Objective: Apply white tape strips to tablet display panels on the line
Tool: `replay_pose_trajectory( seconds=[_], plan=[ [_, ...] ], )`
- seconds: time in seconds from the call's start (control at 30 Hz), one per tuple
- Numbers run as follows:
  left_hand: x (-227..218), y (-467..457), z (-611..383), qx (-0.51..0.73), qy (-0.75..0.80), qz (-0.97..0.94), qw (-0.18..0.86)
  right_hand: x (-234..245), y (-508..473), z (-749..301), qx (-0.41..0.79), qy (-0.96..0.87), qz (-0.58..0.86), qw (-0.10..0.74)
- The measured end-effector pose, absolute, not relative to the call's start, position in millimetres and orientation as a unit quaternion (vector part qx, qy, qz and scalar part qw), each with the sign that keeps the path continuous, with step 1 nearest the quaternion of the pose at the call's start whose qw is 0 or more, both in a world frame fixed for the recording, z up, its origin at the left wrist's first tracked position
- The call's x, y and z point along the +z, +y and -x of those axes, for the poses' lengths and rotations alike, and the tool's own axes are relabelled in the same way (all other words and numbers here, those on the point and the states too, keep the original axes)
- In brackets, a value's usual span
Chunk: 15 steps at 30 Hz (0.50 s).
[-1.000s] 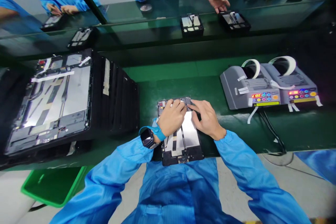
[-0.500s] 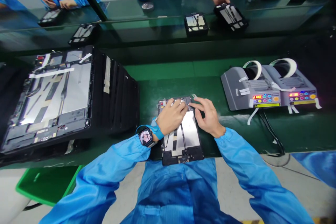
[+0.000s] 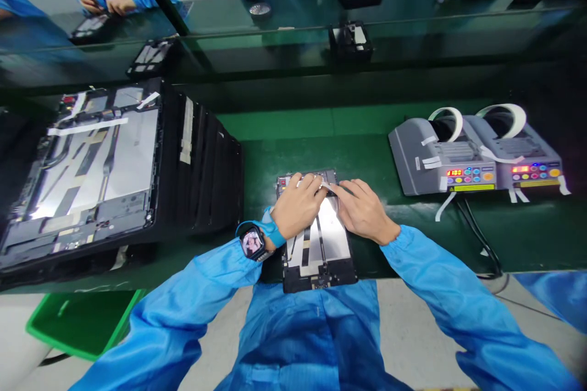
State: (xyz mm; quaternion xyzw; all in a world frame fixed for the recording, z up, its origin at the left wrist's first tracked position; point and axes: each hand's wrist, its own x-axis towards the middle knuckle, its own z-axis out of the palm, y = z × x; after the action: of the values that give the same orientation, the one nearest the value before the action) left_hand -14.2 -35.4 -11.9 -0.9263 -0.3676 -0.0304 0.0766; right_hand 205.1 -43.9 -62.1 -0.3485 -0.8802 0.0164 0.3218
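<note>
An opened tablet (image 3: 318, 250) with its inner plates and cables showing lies on the green bench right before me. My left hand (image 3: 299, 204), with a smartwatch on a blue strap at the wrist, rests on the tablet's far end, fingers curled down onto it. My right hand (image 3: 364, 211) lies beside it on the tablet's far right corner, fingers pressed flat and close together. A thin white strip of tape (image 3: 326, 187) runs between the fingertips of both hands. Whether either hand grips it is not clear.
A stack of black trays (image 3: 202, 159) with another opened tablet (image 3: 87, 171) on top stands at the left. Two grey tape dispensers (image 3: 477, 153) sit at the right, cables trailing. Across the far belt, other people in blue sleeves handle trays. A green bin (image 3: 77, 324) sits below left.
My right hand has drawn back from the tablet's far right edge onto its corner, fingers now flat. A person across the belt has lifted a black tray away toward themselves.
</note>
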Motion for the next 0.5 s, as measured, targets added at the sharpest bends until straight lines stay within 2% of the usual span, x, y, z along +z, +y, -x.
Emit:
replay_pose_trajectory(
  seconds=[0.13,0.33,0.5],
  plan=[
    [-14,-40,12,-0.040,-0.363,0.928,0.073,-57,-49,-206,0.057,-0.868,0.363,0.334],
    [-18,-38,14,-0.038,-0.358,0.931,0.057,-59,-51,-203,0.179,-0.705,0.465,0.505],
    [-14,-34,20,-0.079,-0.368,0.926,0.001,-43,-42,-203,0.292,-0.641,0.489,0.513]
  ],
)
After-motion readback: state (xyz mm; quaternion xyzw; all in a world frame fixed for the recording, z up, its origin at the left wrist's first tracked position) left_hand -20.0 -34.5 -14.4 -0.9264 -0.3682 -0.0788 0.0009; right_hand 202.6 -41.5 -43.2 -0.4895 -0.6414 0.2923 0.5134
